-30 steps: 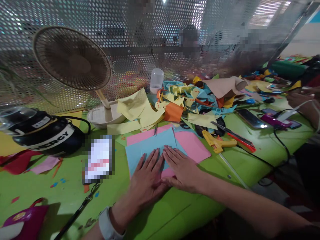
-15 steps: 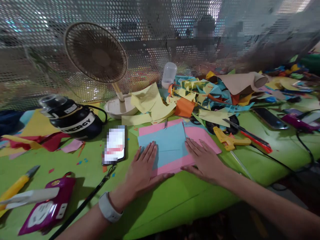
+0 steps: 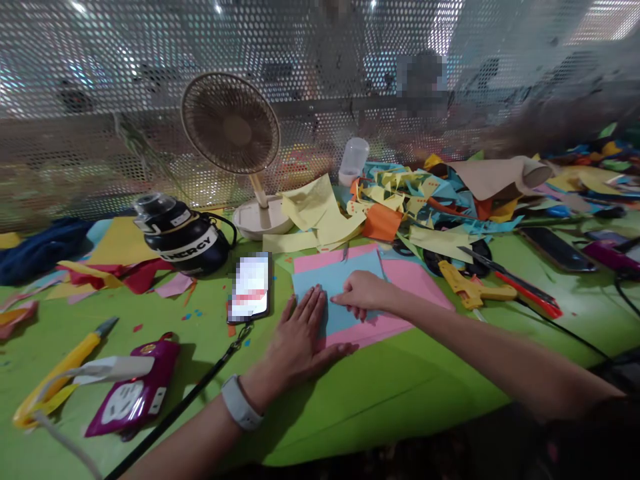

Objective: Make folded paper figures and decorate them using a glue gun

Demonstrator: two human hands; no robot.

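Note:
A light blue sheet of paper (image 3: 320, 272) lies over larger pink paper (image 3: 417, 277) on the green table. My left hand (image 3: 297, 333), with a watch on the wrist, rests flat with its fingers spread on the left part of the blue sheet. Over the middle of that sheet my right hand (image 3: 367, 292) is curled, its index fingertip at the paper and the other fingers tucked in. I make out nothing held in it. The right hand and forearm cover part of both papers.
Left of the papers lie a lit phone (image 3: 250, 287), a purple pouch (image 3: 133, 390) and a yellow cutter (image 3: 75, 370). Behind stand a black bottle (image 3: 185, 240), a fan (image 3: 231, 123) and paper scraps (image 3: 383, 221). A yellow glue gun (image 3: 473, 288) and red-handled tool (image 3: 533, 293) lie right.
My right hand has lifted off the right edge of the papers, moved left over the blue sheet's middle and curled up. My left hand stays flat. The view has shifted slightly.

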